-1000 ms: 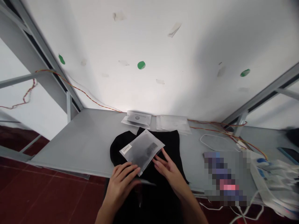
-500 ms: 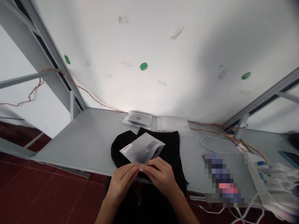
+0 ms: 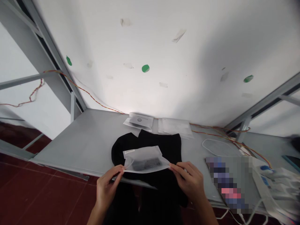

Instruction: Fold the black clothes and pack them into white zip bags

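A frosted plastic zip bag (image 3: 142,156) is stretched between my two hands, its near edge pulled taut. My left hand (image 3: 107,182) pinches the bag's near left corner, and my right hand (image 3: 188,179) pinches the near right corner. Something dark shows through the bag, too blurred to name, and a small white label is on its far left corner. Beneath the bag lies a black cloth item (image 3: 172,147), spread on the grey table and hanging over its front edge.
Along the wall lie a bag with a printed logo (image 3: 142,120) and a stack of frosted bags (image 3: 175,126). On the right are a pixelated flat object (image 3: 227,184), a white cable and a cluttered white power strip (image 3: 264,179). Metal frame posts stand at both sides of the table (image 3: 77,140).
My hands have moved apart from the bag's near corner to its two near corners. The bag has turned, and its near edge is now stretched straight across.
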